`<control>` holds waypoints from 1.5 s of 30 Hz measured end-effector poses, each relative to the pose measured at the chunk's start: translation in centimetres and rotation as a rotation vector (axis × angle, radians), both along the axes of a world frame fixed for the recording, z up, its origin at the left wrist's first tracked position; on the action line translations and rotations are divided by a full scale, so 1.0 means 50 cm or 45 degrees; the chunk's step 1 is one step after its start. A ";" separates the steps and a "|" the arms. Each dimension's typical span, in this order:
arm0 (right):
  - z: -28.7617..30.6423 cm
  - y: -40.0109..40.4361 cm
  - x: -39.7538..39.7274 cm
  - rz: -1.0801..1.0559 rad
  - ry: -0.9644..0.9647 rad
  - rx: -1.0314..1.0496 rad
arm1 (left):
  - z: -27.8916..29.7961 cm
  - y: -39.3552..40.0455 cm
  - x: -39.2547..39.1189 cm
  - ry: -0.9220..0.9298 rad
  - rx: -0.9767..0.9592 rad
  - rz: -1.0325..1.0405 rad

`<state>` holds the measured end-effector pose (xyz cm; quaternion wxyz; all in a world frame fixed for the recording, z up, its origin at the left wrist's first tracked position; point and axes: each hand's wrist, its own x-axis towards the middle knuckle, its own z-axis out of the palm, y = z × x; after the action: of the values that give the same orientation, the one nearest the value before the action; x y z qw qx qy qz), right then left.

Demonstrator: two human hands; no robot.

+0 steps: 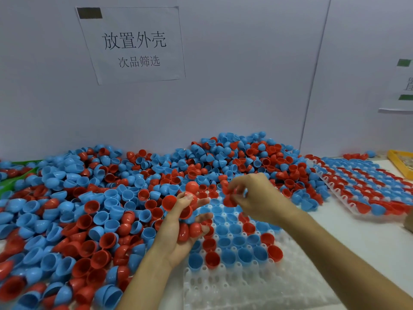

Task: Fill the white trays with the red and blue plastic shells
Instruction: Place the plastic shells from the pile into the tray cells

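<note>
A white tray (241, 285) lies in front of me, its far rows holding blue and red shells, its near rows bare. My left hand (178, 229) is palm up at the tray's left edge and cradles several red shells (190, 229) in curled fingers. My right hand (254, 198) hovers over the tray's far end and pinches red shells (230, 199) between its fingertips. A big loose heap of red and blue shells (93, 211) covers the table to the left and behind.
A second white tray (366, 186), filled with rows of red and blue shells, lies at the right. A yellow bin (400, 162) stands at the far right edge. White wall panels with a paper sign (134, 45) close off the back. Bare white table shows at right front.
</note>
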<state>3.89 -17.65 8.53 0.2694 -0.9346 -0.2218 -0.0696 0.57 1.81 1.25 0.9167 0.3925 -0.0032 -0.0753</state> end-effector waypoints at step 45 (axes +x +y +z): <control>-0.024 0.061 -0.005 -0.025 0.225 0.595 | -0.001 -0.008 -0.005 -0.137 0.228 -0.052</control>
<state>3.62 -14.58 7.34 0.4957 -0.8516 -0.1660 -0.0394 0.33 1.43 1.20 0.8747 0.4762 -0.0537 -0.0727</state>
